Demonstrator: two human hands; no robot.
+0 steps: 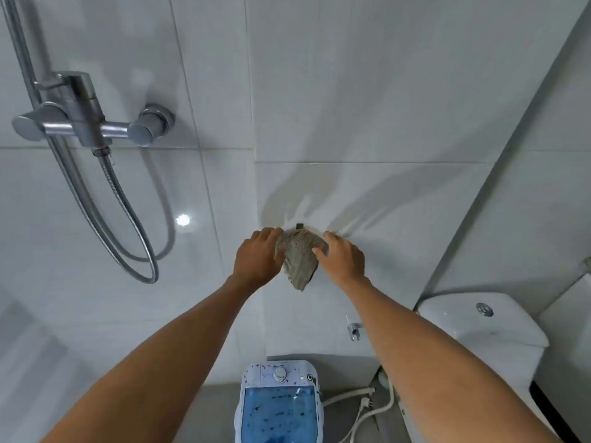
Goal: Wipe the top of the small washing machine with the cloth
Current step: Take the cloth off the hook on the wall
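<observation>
1. The step in hand looks like fetching the cloth (pixel 299 259): both hands are raised to the wall (pixel 367 91), where the cloth hangs from a small dark hook (pixel 299 225) just above the fingers. No wiping has begun.

2. The left hand (pixel 257 259) grips the cloth's left edge, its fingers curled round the upper corner; the thumb is hidden behind the fabric, so how deep the hold goes cannot be told.

3. The right hand (pixel 342 259) lies on the cloth's right side with fingers bent over the top edge, seemingly pinching it. Whether the thumb closes underneath cannot be seen.

4. Between the two hands the cloth bunches at the top and hangs to a loose point below the grip, clear of the forearms.

5. The washer (pixel 277 401) stands on the floor far below the hands, nearly straight under the cloth. Its white control panel and blue lid are speckled with dark spots, so the top is still dirty.

6. Judged from this, the next move calls for lifting the cloth up and off the hook, not pulling it straight down, then bringing it low to the washer's top.

7. One hand would be enough to carry and wipe; the cloth is limp, so it should be bunched or folded into a pad before pressing it on the lid.

8. A hose (pixel 355 420) and a plug (pixel 364 402) lie to the right of the washer, below the right forearm; the wipe should keep clear of them.
</observation>
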